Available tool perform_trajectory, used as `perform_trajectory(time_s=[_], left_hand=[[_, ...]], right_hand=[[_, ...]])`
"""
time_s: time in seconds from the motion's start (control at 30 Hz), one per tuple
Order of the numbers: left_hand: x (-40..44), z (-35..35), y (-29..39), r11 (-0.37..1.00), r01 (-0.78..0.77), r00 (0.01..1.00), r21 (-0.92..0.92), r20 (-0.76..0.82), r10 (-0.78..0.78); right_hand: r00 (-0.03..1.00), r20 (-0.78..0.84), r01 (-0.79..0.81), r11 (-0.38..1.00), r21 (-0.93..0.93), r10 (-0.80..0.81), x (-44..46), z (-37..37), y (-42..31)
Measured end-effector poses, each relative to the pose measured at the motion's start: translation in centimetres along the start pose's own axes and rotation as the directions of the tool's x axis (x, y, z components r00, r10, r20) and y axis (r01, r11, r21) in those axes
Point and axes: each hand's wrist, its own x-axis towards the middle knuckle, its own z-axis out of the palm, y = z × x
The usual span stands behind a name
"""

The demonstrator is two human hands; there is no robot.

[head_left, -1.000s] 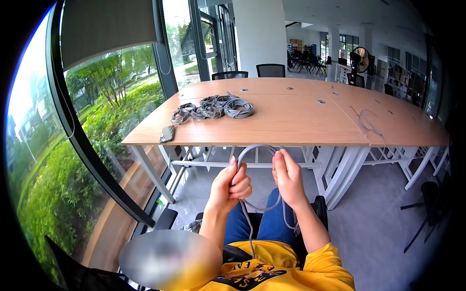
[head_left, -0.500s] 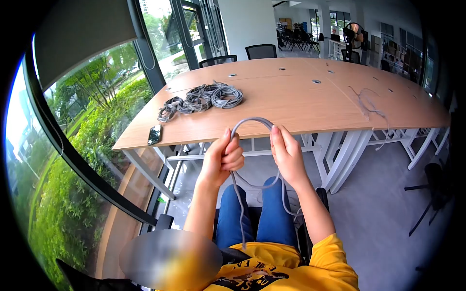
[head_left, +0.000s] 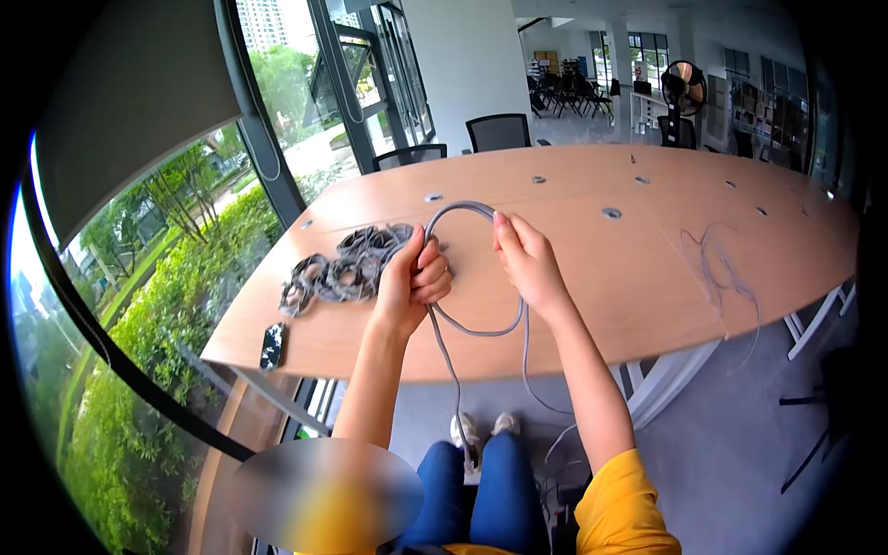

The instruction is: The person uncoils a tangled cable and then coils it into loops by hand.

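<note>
A thin grey cable (head_left: 474, 333) is looped in front of me, held up over the table's near edge. My left hand (head_left: 418, 277) is closed around the left side of the loop in a fist. The top right of the loop is pinched between the thumb and fingers of my right hand (head_left: 529, 257). One cable end hangs below my left hand, with what looks like a small plug (head_left: 469, 459) near my legs. Another length drops from the right side toward the floor. Beyond my left hand lie several coiled grey cables (head_left: 347, 277), partly hidden by it.
A large wooden table (head_left: 573, 287) with round grommets spans the view. On its left corner lies a dark phone (head_left: 272, 345). Loose thin cable (head_left: 717, 264) trails off the right side. Chairs (head_left: 498, 133) stand behind; windows (head_left: 277, 92) line the left.
My viewpoint has shifted, and my shoes now show below the table edge. Both hands appear slightly higher in view, still holding the looped cable.
</note>
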Motion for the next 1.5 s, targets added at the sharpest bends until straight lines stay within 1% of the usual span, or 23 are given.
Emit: perform_trajectory(time_s=[0.1, 0.27, 0.33, 0.43, 0.53, 0.57, 0.63, 0.67, 0.73, 0.77, 0.83, 0.9, 0.97, 1.0, 1.03, 1.1, 1.17, 1.23, 1.27, 1.3, 1.37, 1.43, 1.5], left_hand=[[4.3, -1.3, 0.4, 0.999, -0.005, 1.000, -0.034, -0.003, 0.005], [10.4, -4.4, 0.3, 0.999, -0.014, 1.000, -0.040, 0.004, 0.014], [12.4, -6.2, -0.4, 0.998, 0.012, 1.000, -0.068, -0.013, -0.013], [14.9, -9.8, -2.4, 0.989, 0.049, 0.997, -0.138, -0.055, -0.057], [16.2, -12.4, -3.5, 0.991, 0.057, 0.994, -0.120, -0.082, -0.067], [16.4, -12.8, -3.7, 0.991, 0.054, 0.993, -0.124, -0.095, -0.066], [16.5, -13.0, -3.2, 0.989, 0.021, 0.993, -0.144, -0.111, -0.037], [16.5, -13.0, -2.8, 0.991, -0.011, 0.994, -0.134, -0.112, -0.004], [16.3, -12.4, -2.2, 0.991, -0.067, 0.988, -0.113, -0.143, 0.051], [16.1, -12.2, -2.0, 0.991, -0.073, 0.988, -0.114, -0.145, 0.056], [15.6, -12.2, -1.5, 0.990, -0.057, 0.995, -0.127, -0.092, 0.045], [15.3, -12.4, -1.2, 0.984, -0.042, 0.998, -0.173, -0.053, 0.033], [15.1, -12.3, -1.1, 0.895, 0.134, 0.956, -0.426, 0.295, -0.003], [15.3, -12.6, -1.6, 0.867, 0.151, 0.898, -0.474, 0.433, 0.080], [14.9, -12.4, -1.5, 0.866, 0.158, 0.895, -0.474, 0.440, 0.078], [14.1, -12.2, -0.8, 0.918, 0.133, 0.942, -0.373, 0.335, -0.001], [13.7, -12.6, -0.3, 0.920, 0.131, 0.944, -0.369, 0.330, -0.002], [13.2, -12.3, 0.1, 0.995, 0.062, 0.993, -0.080, 0.107, -0.054], [12.9, -12.0, 0.2, 0.996, 0.049, 0.998, 0.069, 0.040, -0.052], [12.8, -11.8, 0.3, 0.996, 0.045, 0.998, 0.073, 0.041, -0.048], [12.8, -11.6, 0.2, 0.971, 0.046, 0.992, 0.235, 0.100, -0.072], [13.0, -10.9, 0.2, 0.971, 0.035, 0.992, 0.236, 0.106, -0.061], [13.3, -10.6, 0.0, 0.993, 0.051, 0.981, 0.103, 0.183, -0.069]], right_hand=[[0.999, -0.020, 0.042, 0.999, -0.024, -0.043, 4.2, -0.5, 1.8], [0.998, -0.068, -0.003, 0.999, 0.046, 0.006, 9.3, -0.8, 5.0], [0.994, -0.086, -0.063, 0.995, 0.073, 0.069, 10.8, -0.8, 7.1], [0.994, -0.083, -0.060, 0.989, 0.132, 0.071, 13.2, 0.0, 12.4], [0.989, -0.071, -0.114, 0.981, 0.156, 0.127, 14.4, 0.5, 15.2], [0.989, -0.074, -0.117, 0.983, 0.144, 0.128, 14.7, 0.6, 15.2], [0.985, -0.089, -0.150, 0.989, -0.007, 0.149, 15.5, 0.8, 14.0], [0.986, -0.085, -0.147, 0.989, -0.015, 0.145, 15.7, 1.0, 13.1], [0.994, -0.107, -0.014, 0.989, -0.146, -0.001, 16.1, 1.3, 11.6], [0.995, -0.102, -0.011, 0.989, -0.149, -0.004, 16.2, 1.4, 11.6], [0.995, -0.096, -0.033, 0.999, -0.024, 0.030, 15.9, 1.6, 12.0], [0.995, -0.095, -0.036, 0.999, 0.028, 0.038, 16.0, 1.7, 12.3], [0.993, -0.103, -0.043, 0.996, 0.081, 0.051, 15.9, 1.7, 12.3], [0.988, -0.155, 0.008, 0.992, 0.126, 0.012, 15.8, 1.8, 12.2], [0.977, -0.209, 0.066, 0.984, 0.167, -0.030, 15.7, 1.8, 12.0], [0.978, -0.209, 0.051, 0.991, 0.128, -0.023, 15.3, 1.4, 11.4], [0.978, -0.206, 0.029, 0.995, 0.094, -0.009, 14.9, 1.0, 10.9], [0.975, -0.190, 0.113, 0.993, -0.024, -0.115, 14.4, 0.1, 10.5], [0.975, -0.189, 0.114, 0.993, -0.023, -0.117, 14.1, -0.4, 10.3], [0.985, -0.154, 0.086, 0.996, 0.024, -0.081, 13.8, -1.0, 10.0], [0.992, -0.114, 0.065, 0.996, 0.066, -0.057, 13.8, -1.3, 9.7], [0.991, -0.129, 0.046, 0.997, 0.066, -0.037, 13.8, -1.4, 9.8], [0.985, -0.168, 0.061, 0.995, 0.075, -0.048, 13.8, -1.2, 9.5]])
